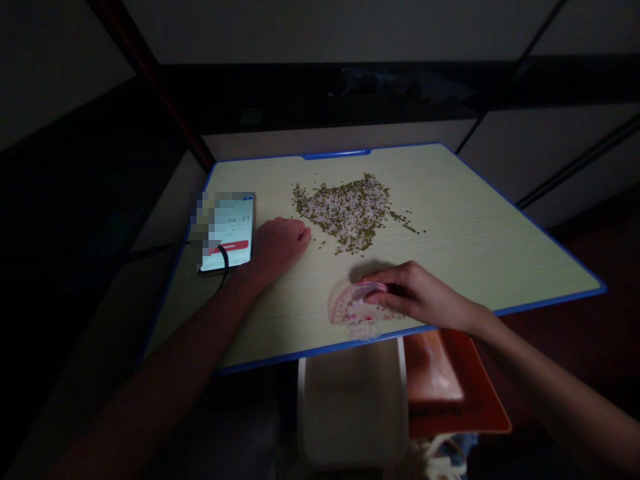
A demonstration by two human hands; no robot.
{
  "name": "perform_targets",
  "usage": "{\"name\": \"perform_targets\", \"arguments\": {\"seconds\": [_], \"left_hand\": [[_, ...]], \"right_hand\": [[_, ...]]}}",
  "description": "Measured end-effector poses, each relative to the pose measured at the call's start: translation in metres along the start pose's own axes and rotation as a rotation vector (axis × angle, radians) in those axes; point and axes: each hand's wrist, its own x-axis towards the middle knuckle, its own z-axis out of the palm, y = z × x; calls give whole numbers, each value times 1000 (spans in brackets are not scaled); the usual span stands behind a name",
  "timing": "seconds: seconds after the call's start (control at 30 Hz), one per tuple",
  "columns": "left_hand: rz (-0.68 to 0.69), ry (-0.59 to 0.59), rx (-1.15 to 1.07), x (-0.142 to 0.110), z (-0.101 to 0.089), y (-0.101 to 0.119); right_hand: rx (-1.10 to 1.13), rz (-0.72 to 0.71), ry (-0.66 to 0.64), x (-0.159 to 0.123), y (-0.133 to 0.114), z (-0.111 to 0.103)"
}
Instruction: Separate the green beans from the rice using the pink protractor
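A pile of mixed green beans and white rice grains (pixel 353 210) is spread over the middle of a pale yellow table with a blue rim (pixel 500 227). My left hand (pixel 277 243) rests on the table as a loose fist, just left of the pile and beside a phone. My right hand (pixel 417 293) holds a pink half-round protractor (pixel 353 307) flat on the table near the front edge. A small heap of white grains (pixel 364 328) lies under and in front of the protractor.
A phone (pixel 230 230) with a lit timer screen lies at the table's left edge, a dark cable running from it. Below the front edge stand a white container (pixel 350 407) and an orange-red object (pixel 450 380). The surroundings are dark.
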Motion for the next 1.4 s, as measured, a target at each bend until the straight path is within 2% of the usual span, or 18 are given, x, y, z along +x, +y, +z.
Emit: {"name": "perform_targets", "arguments": {"seconds": [0.43, 0.67, 1.4], "left_hand": [[-9, -15, 19, -2, -2, 2], [-9, 14, -5, -1, 0, -1], [-14, -15, 16, -2, -3, 2]], "right_hand": [[-13, 4, 15, -2, -2, 3], [-12, -16, 12, -4, -3, 6], [154, -78, -72, 1, -3, 3]]}}
